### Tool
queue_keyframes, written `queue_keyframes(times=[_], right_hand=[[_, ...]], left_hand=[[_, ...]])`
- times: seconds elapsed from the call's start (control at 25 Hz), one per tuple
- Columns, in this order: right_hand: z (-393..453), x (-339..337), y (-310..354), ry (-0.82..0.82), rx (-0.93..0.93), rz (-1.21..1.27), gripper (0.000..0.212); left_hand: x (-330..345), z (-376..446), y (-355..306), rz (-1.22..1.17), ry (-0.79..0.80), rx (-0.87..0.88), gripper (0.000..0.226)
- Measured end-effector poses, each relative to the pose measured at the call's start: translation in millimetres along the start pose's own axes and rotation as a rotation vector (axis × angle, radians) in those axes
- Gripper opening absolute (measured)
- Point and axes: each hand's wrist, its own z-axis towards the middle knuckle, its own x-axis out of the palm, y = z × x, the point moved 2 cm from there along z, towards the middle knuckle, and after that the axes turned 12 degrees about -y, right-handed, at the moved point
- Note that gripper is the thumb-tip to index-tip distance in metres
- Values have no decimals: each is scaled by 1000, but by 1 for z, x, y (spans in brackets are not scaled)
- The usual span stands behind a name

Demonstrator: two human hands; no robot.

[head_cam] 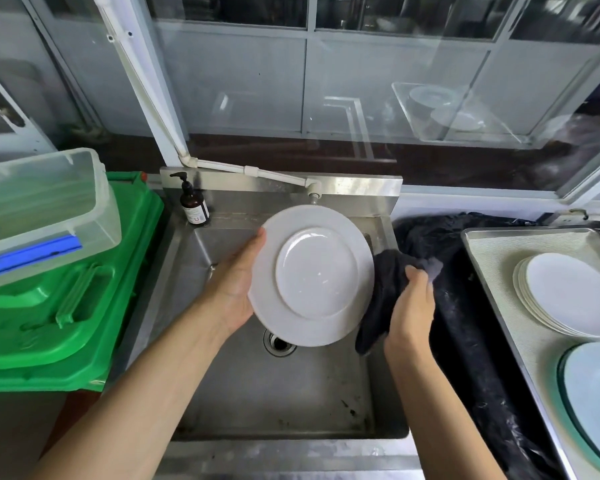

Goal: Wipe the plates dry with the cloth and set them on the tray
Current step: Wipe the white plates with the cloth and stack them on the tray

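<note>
My left hand (234,287) holds a white plate (312,275) by its left rim, tilted up over the steel sink (274,393) with its face toward me. My right hand (411,313) grips a dark cloth (383,292) pressed against the plate's right edge. On the right, a metal tray (492,247) carries a stack of white plates (565,294). Another pale plate with a green rim (593,400) lies at the tray's near end, partly cut off by the frame.
A brown pump bottle (193,204) stands at the sink's back left corner under a white tap pipe (257,171). A green crate (73,299) with a clear plastic box (42,209) on it sits left. Dark plastic sheeting (465,323) lies between sink and tray.
</note>
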Motion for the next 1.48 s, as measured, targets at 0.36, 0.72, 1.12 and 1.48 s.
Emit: queue_keyframes(times=[0.36,0.72,1.12,1.48], right_hand=[[-6,34,15,120,-640,-231,20],[2,49,0,325,-728,-229,34],[-57,69,-3,324,-628,18,21],[-92,41,-49,453,-952,-16,60]], left_hand=[[11,-5,0,143,45,139,17],[9,0,7,155,-28,182,16],[36,-5,10,106,-110,127,41],[34,-4,-8,7,-21,-106,57]])
